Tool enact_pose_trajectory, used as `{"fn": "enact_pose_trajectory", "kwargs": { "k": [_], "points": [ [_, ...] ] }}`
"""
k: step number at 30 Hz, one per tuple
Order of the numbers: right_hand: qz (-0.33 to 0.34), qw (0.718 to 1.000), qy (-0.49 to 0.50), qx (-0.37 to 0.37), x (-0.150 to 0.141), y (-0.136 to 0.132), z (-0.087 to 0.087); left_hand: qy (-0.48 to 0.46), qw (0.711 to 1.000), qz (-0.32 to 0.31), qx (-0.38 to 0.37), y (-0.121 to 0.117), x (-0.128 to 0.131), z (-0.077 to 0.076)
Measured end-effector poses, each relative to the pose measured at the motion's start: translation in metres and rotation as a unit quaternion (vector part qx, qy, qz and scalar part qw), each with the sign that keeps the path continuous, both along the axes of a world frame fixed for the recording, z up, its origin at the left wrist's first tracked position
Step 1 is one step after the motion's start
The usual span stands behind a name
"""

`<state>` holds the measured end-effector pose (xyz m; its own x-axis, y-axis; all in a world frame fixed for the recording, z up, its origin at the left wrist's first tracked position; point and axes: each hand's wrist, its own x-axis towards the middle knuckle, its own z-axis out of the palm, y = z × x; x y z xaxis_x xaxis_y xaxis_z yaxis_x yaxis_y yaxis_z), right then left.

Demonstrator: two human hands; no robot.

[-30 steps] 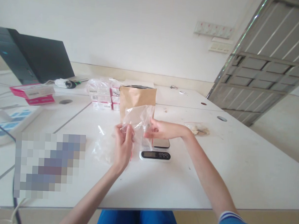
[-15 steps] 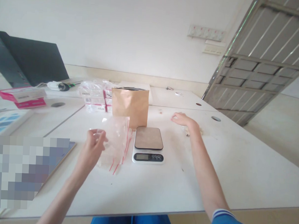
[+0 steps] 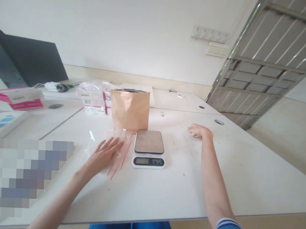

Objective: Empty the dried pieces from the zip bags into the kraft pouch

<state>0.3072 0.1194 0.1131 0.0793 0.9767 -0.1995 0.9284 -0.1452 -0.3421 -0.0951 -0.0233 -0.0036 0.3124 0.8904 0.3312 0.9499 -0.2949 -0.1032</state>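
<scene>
Left grip (image 3: 101,156) lying flat and open on a soft, light, slippery plastic bag (image 3: 117,148), best pinched at its red-lined edge (image 3: 123,157); right grip (image 3: 199,131) curled, hold unclear.

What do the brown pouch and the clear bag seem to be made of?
The brown pouch looks like matte kraft paper, from its dull tan surface; any lining is hidden. The clear bag looks like thin glossy plastic, see-through with bright glare.
</scene>
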Motion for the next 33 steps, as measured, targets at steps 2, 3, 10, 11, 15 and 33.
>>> {"fn": "enact_pose_trajectory", "kwargs": {
  "k": [2,3,10,11,15,33],
  "points": [
    [0.026,0.999,0.027,-0.010,-0.003,-0.005,0.017,0.025,0.999,-0.016,-0.014,0.006,-0.011,-0.011],
    [0.048,0.998,0.047,-0.006,-0.006,-0.009,0.026,0.027,0.999,-0.023,-0.014,0.008,-0.015,-0.013],
    [0.340,0.877,0.308,0.141,-0.061,-0.055,0.073,-0.099,0.995,-0.003,0.014,0.001,0.001,0.043],
    [0.361,0.866,0.313,0.149,-0.072,-0.063,0.076,-0.145,0.989,0.006,0.028,-0.004,0.009,0.055],
    [0.446,0.839,0.259,0.173,-0.115,-0.098,0.077,-0.503,0.863,-0.036,0.016,-0.028,0.048,0.094],
    [0.513,0.808,0.290,0.013,-0.169,-0.128,0.052,-0.763,0.633,-0.055,-0.117,-0.055,0.085,0.102]
  ]
}}
